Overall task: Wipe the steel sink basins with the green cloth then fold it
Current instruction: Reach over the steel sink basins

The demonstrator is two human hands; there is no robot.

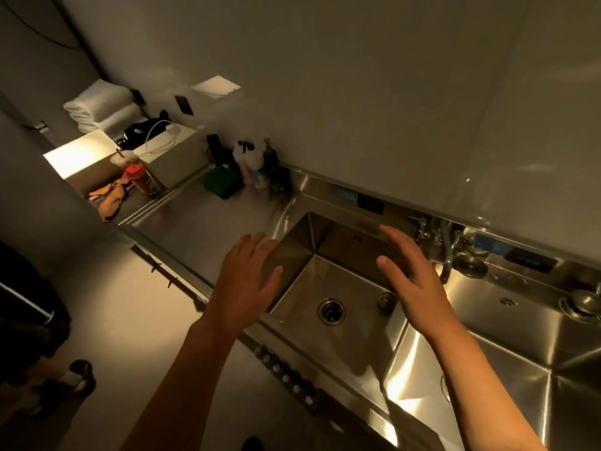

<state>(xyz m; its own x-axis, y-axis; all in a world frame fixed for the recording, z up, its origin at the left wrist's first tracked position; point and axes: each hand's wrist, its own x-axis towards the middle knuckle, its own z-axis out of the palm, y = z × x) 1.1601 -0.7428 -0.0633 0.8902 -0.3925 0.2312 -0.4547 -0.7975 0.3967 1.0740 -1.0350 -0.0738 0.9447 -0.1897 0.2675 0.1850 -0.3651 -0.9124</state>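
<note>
Both hands, left hand [247, 281] and right hand [413, 281], hover spread and empty above the steel sink basin [341, 288]; green cloth [222, 182] lies on the counter well apart.

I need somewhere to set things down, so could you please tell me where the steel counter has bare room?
The steel counter is bare between the dark green cloth and the square left sink basin. The back corner by the wall is crowded with spray bottles and a red-lidded cup.
</note>
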